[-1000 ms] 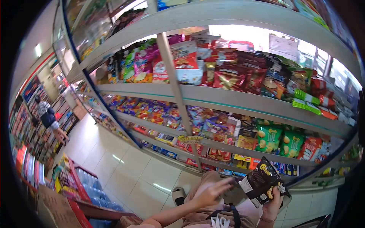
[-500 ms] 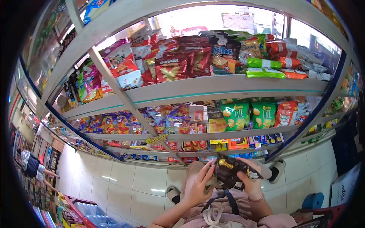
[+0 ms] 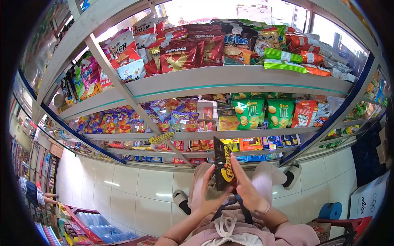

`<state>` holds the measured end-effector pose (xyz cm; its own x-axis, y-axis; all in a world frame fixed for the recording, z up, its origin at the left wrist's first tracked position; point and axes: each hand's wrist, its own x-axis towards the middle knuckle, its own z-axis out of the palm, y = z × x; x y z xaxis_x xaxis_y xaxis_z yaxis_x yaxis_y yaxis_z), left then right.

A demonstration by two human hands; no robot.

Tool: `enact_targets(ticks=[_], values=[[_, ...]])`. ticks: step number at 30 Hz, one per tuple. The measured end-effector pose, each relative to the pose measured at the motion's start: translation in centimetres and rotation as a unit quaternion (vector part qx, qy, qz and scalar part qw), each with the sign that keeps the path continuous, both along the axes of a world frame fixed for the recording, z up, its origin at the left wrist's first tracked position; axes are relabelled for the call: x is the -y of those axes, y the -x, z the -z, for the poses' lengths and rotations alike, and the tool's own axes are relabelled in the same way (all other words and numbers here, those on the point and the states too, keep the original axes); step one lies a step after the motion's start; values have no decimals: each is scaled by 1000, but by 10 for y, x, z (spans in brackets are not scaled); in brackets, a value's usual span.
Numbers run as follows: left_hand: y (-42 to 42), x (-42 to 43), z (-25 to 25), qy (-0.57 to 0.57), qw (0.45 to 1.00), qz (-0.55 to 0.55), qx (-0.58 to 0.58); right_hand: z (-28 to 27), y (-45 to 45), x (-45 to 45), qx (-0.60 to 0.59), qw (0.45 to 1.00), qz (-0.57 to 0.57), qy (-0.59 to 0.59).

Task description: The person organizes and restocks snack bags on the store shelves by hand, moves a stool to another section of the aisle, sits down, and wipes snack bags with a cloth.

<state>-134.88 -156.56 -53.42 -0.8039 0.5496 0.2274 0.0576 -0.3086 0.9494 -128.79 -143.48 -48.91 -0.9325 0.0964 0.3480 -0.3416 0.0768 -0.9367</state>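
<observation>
A black Chitato chip bag (image 3: 223,166) stands upright in front of my lap, turned edge-on and tilted slightly. My left hand (image 3: 208,189) presses on its left side with the thumb low. My right hand (image 3: 247,186) lies along its right side, fingers stretched upward. The bag is held between both palms. Beyond it, green Chitato Lite bags (image 3: 249,114) stand on the middle shelf beside a red-and-white bag (image 3: 304,114). Purple snack packets (image 3: 184,120) fill the left of that shelf.
Red Garuda bags (image 3: 178,57) and other snacks crowd the upper shelf (image 3: 246,80). Bottles in a red-edged crate (image 3: 92,225) stand at lower left. A blue roll (image 3: 330,210) and white box (image 3: 367,201) are at right. Another person (image 3: 35,192) is at far left.
The chip bag has turned from lying broadside to upright and edge-on. My right hand has moved left and flattened along its side. The view has shifted slightly.
</observation>
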Motion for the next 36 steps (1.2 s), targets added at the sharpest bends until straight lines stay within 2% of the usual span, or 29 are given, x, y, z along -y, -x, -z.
enact_targets(ticks=[1,2,4,5,6,7,8,10,12,13,16,17,20,21,22,24,26,29,34,35,36], values=[[9,8,7,47,998,-8,-31,-4,0,-3,4,999,31,-17],[16,17,11,94,993,-16,-62,-10,4,-4,4,991,92,-101],[19,32,5,55,998,39,1,-24,14,-9,3,940,210,-267],[22,39,10,35,996,75,30,-20,20,-14,-24,951,195,-240],[25,45,11,14,992,110,59,-18,22,-19,31,988,99,-115],[27,52,10,43,988,117,92,-17,23,-25,86,996,0,12],[27,55,10,-6,985,107,134,-14,24,-29,139,975,-100,139],[26,58,12,-110,967,86,213,5,29,-28,143,961,-134,194],[31,64,15,-150,970,46,184,7,35,-18,174,950,-138,218],[37,67,29,-183,967,10,178,4,39,-11,194,957,-83,199],[52,72,29,-239,955,-99,142,4,59,-15,98,983,-18,156],[58,73,40,-274,933,-124,200,3,70,-19,62,991,22,121],[57,70,68,-247,907,-132,313,8,116,-34,-19,984,171,43],[53,64,85,-231,911,-129,316,7,133,-38,-70,977,203,4],[46,60,98,-204,921,-103,316,-1,146,-38,-76,968,231,-56],[27,48,127,-180,903,-75,384,-17,165,-36,-88,939,284,-174],[10,41,162,-158,884,-43,437,-9,188,-43,-93,948,283,-112],[-4,40,172,-120,844,-19,522,-4,206,-60,-80,948,308,-19],[10,45,184,-178,824,15,537,5,242,-78,-84,935,342,36],[11,45,185,-183,823,21,538,5,247,-84,-30,941,310,132],[11,45,186,-189,821,27,538,4,251,-89,-16,936,309,167]])
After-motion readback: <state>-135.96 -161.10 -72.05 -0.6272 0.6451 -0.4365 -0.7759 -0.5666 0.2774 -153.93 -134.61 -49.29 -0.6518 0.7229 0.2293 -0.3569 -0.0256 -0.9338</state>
